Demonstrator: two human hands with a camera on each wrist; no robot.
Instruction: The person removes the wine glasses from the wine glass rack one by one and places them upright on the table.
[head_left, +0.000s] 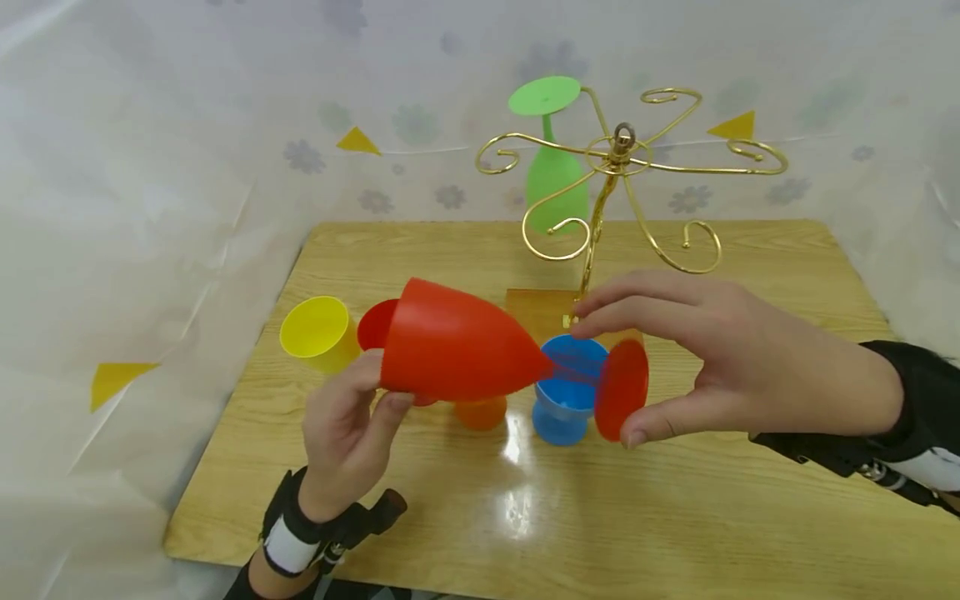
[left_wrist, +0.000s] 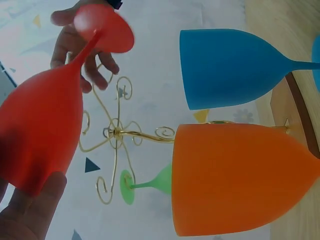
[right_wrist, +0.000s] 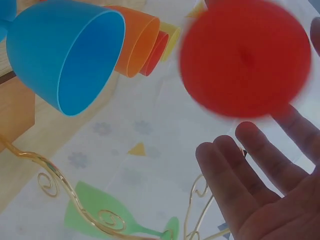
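The left hand point(head_left: 341, 437) grips the bowl of a red goblet point(head_left: 457, 350), lying sideways above the table point(head_left: 675, 500). The right hand point(head_left: 720, 358), fingers spread wide, is at its foot.

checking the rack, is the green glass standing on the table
No, the green glass hangs upside down from an arm of the gold rack, foot up.
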